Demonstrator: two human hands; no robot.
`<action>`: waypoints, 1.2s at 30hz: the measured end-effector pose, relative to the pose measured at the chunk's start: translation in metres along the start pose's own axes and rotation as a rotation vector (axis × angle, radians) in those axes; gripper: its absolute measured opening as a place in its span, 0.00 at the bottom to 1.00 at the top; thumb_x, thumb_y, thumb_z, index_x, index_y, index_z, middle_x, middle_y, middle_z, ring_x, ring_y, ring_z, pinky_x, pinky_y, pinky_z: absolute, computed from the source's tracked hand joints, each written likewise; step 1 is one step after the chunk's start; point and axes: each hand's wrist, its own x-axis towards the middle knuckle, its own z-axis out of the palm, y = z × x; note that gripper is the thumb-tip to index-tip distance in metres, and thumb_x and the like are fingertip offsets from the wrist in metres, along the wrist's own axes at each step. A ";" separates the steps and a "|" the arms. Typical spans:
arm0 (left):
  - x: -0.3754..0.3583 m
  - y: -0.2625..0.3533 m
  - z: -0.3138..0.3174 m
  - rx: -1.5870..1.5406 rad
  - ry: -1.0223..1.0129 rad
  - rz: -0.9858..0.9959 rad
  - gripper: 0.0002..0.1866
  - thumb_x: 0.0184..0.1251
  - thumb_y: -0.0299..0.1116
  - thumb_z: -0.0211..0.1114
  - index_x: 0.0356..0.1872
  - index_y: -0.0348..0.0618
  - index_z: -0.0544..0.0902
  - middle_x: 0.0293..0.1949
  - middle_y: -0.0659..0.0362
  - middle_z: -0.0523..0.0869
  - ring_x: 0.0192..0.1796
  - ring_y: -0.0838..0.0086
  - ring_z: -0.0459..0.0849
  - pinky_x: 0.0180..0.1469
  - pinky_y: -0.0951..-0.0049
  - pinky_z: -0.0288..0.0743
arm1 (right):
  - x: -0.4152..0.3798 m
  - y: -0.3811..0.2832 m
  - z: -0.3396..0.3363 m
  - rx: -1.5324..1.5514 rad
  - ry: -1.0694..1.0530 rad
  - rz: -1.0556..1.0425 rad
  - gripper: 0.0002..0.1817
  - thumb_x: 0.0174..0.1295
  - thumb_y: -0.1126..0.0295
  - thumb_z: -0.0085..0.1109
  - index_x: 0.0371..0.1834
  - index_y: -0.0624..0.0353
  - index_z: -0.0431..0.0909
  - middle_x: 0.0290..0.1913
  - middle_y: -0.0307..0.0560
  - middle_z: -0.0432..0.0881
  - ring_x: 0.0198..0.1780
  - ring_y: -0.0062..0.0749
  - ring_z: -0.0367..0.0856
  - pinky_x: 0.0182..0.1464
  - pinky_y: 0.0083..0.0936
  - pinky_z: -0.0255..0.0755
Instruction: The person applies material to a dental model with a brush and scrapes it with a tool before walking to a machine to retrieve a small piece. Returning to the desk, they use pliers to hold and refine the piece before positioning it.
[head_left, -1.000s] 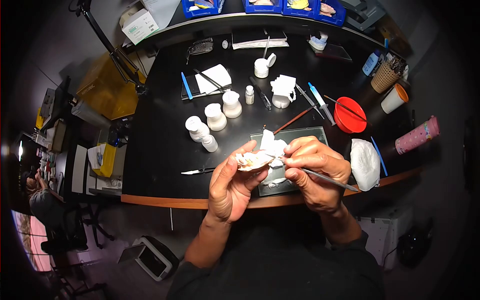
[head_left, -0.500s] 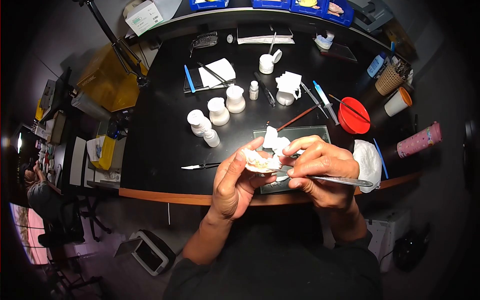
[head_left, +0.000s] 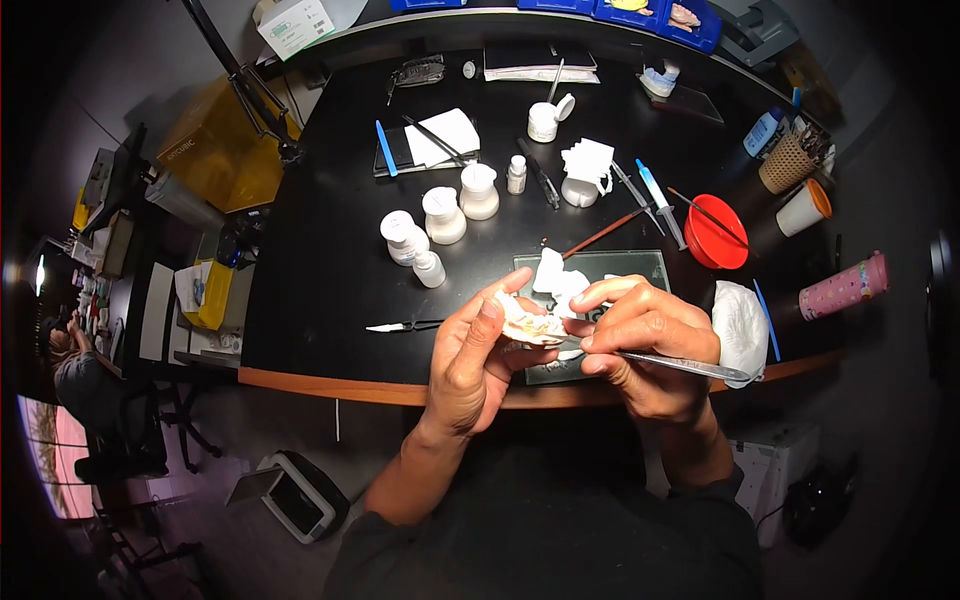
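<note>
In the head view, my left hand (head_left: pixel 466 365) is closed around a pale dental model (head_left: pixel 532 325) with a row of teeth, held above the table's front edge. My right hand (head_left: pixel 650 345) grips a metal spatula-like dental tool (head_left: pixel 690 366); its broad end points right and its working end meets the model. Fingers hide part of the tool's thin end. Beneath both hands lies a glass slab (head_left: pixel 630 268), with crumpled white tissue (head_left: pixel 550 272) on it or just above it. A red-handled brush (head_left: pixel 605 232) rests at the slab's far edge.
White jars (head_left: pixel 445 215) and small bottles stand left of centre. A red bowl (head_left: pixel 715 235), a syringe (head_left: pixel 660 205) and a pink tumbler (head_left: pixel 843 287) are to the right. White cloth (head_left: pixel 740 330) lies beside my right hand. Another person (head_left: pixel 85 365) sits far left.
The model in my left hand has tilted slightly, and the tool's tip now lies against it. Both hands stay in nearly the same place; the whole view has shifted a little.
</note>
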 end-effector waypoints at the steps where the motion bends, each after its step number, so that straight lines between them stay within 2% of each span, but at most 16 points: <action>1: 0.000 0.000 0.000 0.001 0.002 -0.002 0.32 0.86 0.46 0.52 0.75 0.26 0.65 0.53 0.50 0.83 0.54 0.65 0.89 0.54 0.63 0.91 | 0.000 0.000 0.000 -0.001 -0.001 0.001 0.10 0.54 0.75 0.80 0.34 0.64 0.87 0.33 0.49 0.87 0.48 0.46 0.90 0.50 0.36 0.83; 23: 0.001 0.002 0.003 0.034 0.004 -0.032 0.31 0.86 0.47 0.54 0.73 0.27 0.68 0.49 0.52 0.84 0.49 0.71 0.89 0.48 0.67 0.92 | 0.002 -0.002 -0.004 0.021 -0.027 0.016 0.10 0.55 0.74 0.79 0.34 0.65 0.87 0.34 0.49 0.87 0.47 0.47 0.90 0.52 0.41 0.84; 36: 0.001 -0.003 0.005 -0.009 0.048 -0.060 0.32 0.87 0.47 0.52 0.74 0.26 0.66 0.52 0.51 0.85 0.52 0.71 0.89 0.53 0.66 0.91 | -0.004 -0.003 0.000 -0.088 -0.002 0.004 0.10 0.53 0.76 0.80 0.36 0.63 0.88 0.33 0.47 0.86 0.48 0.45 0.90 0.49 0.35 0.82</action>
